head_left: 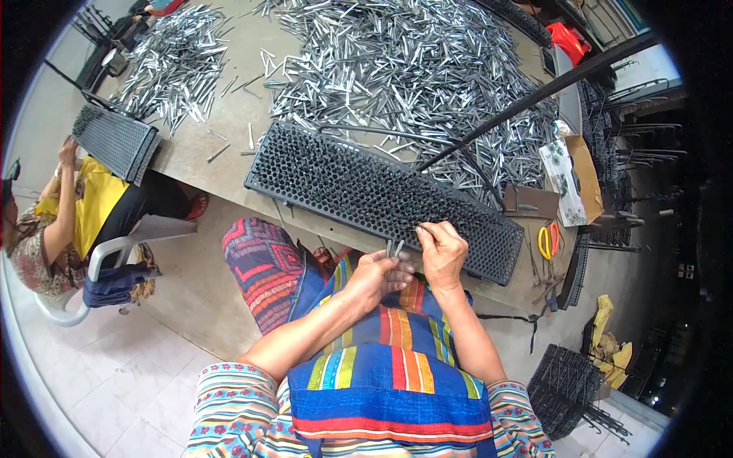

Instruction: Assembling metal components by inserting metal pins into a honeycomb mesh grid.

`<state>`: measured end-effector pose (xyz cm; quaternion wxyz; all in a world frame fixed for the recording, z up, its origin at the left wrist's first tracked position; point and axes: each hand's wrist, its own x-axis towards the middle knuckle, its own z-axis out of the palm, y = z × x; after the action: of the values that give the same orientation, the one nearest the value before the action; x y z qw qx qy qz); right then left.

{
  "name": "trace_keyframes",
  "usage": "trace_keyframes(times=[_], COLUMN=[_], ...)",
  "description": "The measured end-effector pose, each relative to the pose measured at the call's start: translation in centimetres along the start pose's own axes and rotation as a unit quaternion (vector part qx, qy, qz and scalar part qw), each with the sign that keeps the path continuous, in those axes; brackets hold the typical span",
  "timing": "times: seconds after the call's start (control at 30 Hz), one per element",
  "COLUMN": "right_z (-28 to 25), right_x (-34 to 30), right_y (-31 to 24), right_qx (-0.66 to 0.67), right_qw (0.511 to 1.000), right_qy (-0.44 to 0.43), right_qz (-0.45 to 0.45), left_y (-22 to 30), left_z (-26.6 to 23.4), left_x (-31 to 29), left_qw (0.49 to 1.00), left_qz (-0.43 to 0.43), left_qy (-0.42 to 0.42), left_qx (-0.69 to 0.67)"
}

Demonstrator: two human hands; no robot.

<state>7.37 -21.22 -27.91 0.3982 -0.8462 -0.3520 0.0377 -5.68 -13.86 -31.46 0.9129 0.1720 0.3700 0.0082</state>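
Observation:
A long black rack [328, 179] full of round holes lies slanted along the table's near edge, in front of me. My left hand [376, 276] is closed around a few slim silver metal pieces [395, 248], their ends sticking up past the fingers, just below the rack's near edge. Over the rack's near side, right of centre, my right hand [443, 252] is pinched, thumb against fingertips; whatever it holds is too small to make out. Beyond the rack spreads a big heap of similar silver metal pieces [412, 76].
A black rod [534, 99] crosses above the heap. Right of the rack are an open cardboard box [584, 179] and scissors [544, 243] with yellow and red handles. A co-worker [61, 206] sits at left by another black rack [114, 141] and a smaller metal pile [179, 69].

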Motion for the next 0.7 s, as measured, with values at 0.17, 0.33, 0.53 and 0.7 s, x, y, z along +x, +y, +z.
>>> trace_keyframes(times=[0.17,0.33,0.53,0.7], right_z=[0.00,-0.10,0.03,-0.12], right_x=[-0.12,0.19,0.43,0.23], right_y=[0.13,0.13,-0.29,0.55], right_qx=[0.020,0.031,-0.009,0.021], right_qw=[1.000,0.999,0.997,1.000], right_qy=[0.005,-0.001,-0.006,-0.015], right_qz=[-0.014,-0.012,-0.073,-0.017], left_y=[-0.27,0.02,-0.14,-0.12], left_z=[-0.49,-0.29,-0.59,-0.45], left_x=[0.35,0.22,0.35,0.26], left_qw=[1.000,1.000,1.000,1.000], left_qz=[-0.001,-0.006,-0.005,-0.008], left_qy=[-0.005,-0.006,-0.016,-0.004], left_qx=[-0.005,-0.008,-0.010,-0.005])
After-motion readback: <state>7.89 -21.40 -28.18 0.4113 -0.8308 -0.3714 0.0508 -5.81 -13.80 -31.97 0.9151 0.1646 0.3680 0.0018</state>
